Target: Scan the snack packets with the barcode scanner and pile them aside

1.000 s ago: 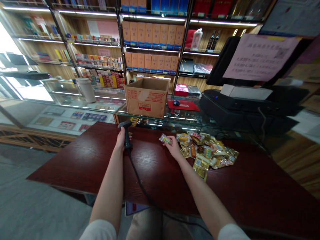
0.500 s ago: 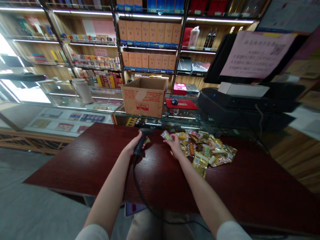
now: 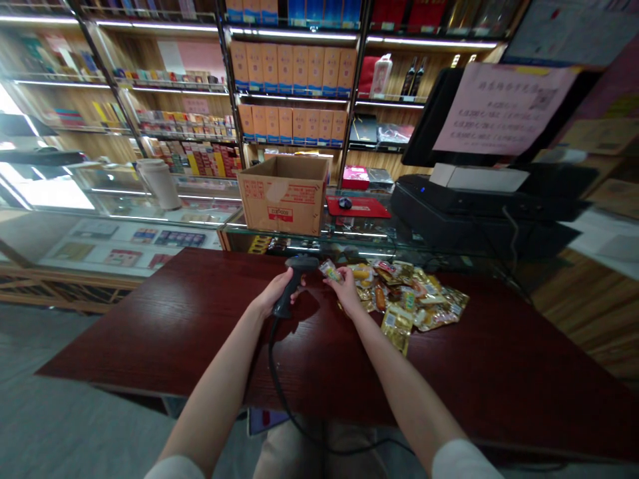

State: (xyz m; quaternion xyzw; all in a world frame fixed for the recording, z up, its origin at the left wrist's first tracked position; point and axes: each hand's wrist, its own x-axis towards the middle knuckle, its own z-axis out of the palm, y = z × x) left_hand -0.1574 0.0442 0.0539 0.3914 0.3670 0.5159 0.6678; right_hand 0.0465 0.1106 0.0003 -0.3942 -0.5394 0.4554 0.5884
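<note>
Lining the upper left of the frame, wooden shelves [image 3: 60, 100] carry rows of cigarette cartons [image 3: 200, 159], and a white tumbler [image 3: 158, 184] stands on the glass display counter [image 3: 124, 213] below them. Across the lower middle runs a dark red wooden bench [image 3: 150, 306]. Left of centre, the left hand [image 3: 277, 294] has a clenched grip around the handle of a black barcode scanner [image 3: 293, 283], whose head tilts up and points right, just beside the packet in the other hand. Its black cable [image 3: 277, 379] drops from the handle over the bench edge toward the lower middle of the frame. At centre, the right hand [image 3: 345, 293] grasps a small foil snack packet [image 3: 330, 271] between thumb and fingers, holding it just above the bench. To its right, a pile of foil snack packets [image 3: 404, 299] lies loose on the bench, touching the hand's edge. Behind them, an open cardboard box [image 3: 283, 196] sits on the glass counter, then a red mat [image 3: 357, 207] with a computer mouse [image 3: 345, 203], and a black printer [image 3: 449, 199] at right under a pink paper notice [image 3: 502, 110].
</note>
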